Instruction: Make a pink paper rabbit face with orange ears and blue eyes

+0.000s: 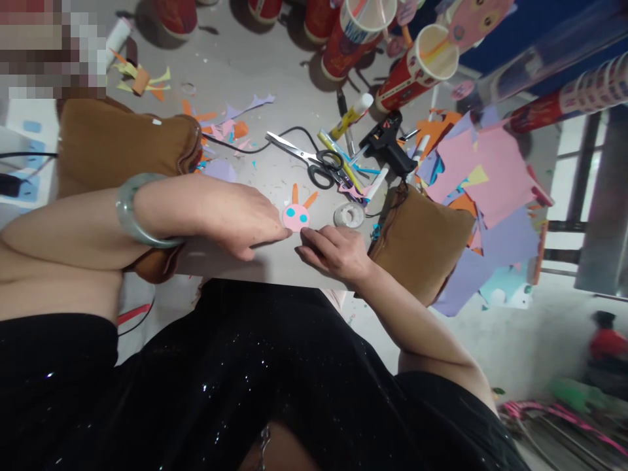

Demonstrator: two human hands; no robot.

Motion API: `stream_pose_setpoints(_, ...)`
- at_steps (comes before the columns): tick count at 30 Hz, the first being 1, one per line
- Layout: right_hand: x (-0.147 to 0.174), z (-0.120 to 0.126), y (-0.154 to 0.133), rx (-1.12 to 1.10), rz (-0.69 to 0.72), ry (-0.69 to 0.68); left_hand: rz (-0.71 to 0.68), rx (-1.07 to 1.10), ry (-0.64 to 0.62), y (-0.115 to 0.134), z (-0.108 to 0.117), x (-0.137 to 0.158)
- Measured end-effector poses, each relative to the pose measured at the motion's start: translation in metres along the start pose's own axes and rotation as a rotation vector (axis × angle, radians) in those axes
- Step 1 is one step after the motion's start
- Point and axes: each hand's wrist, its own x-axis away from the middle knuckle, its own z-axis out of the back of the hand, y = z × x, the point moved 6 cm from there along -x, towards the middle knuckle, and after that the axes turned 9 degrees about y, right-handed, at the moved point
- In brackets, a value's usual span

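Pink paper face [297, 224], orange-eared and blue-eyed, is being touched along its near edge by the left hand [235, 212] and right hand [341, 252]; both are being held unclosed, thumbs apart from index fingers. Flat on the surface [235, 65], the face is being flanked to its right by a tape roll [339, 216]. Beyond the face, scissors [310, 157] are being seen, then, rightward, a glue gun [392, 147]; farthest beyond it, red cups [405, 82] are being displayed.
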Motion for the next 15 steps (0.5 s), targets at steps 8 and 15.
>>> stream_pose_setpoints(8, 0.005, -0.008, 0.001, 0.013, -0.011, -0.122, 0.053, 0.02, -0.019, -0.005, -0.016, -0.007)
stream_pose_setpoints(15, 0.007, -0.012, 0.003, -0.02, -0.033, -0.17, 0.064, 0.001, -0.034, -0.002, -0.004, -0.003)
